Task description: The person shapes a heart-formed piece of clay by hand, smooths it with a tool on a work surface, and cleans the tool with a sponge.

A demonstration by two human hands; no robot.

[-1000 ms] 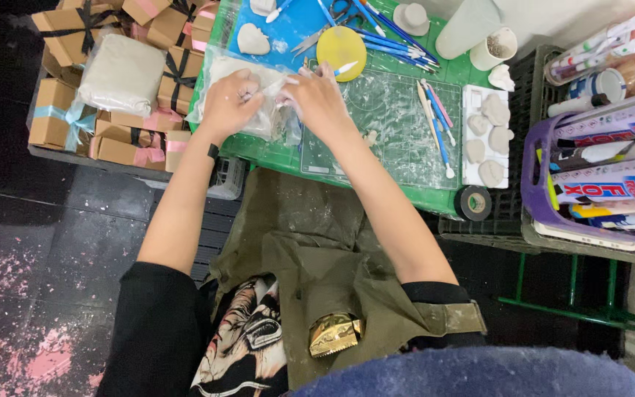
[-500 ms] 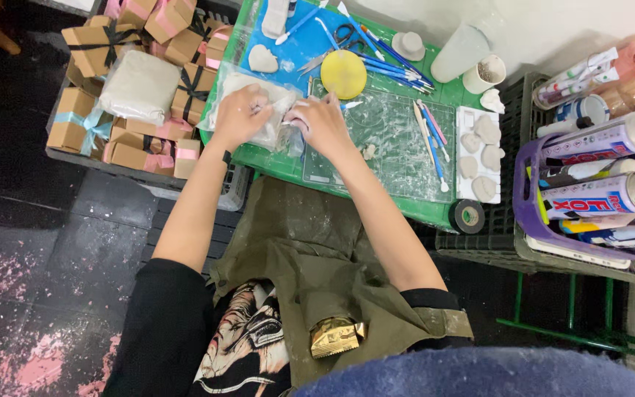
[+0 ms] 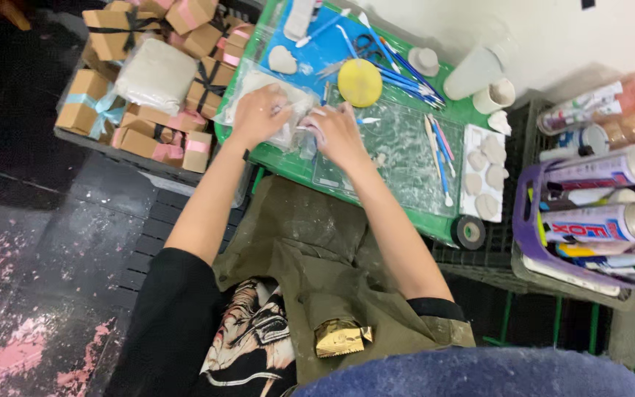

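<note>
nearby, yellow disc (image 3: pixel 359 82); both hands (image 3: pixel 259 114) (image 3: pixel 336 132) pinch the plastic bag (image 3: pixel 262 95), fingers curled.

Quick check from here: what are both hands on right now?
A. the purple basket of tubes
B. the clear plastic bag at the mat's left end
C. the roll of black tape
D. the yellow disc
B: the left hand and right hand both rest on the clear plastic bag, while the yellow disc lies apart beyond them.
</note>
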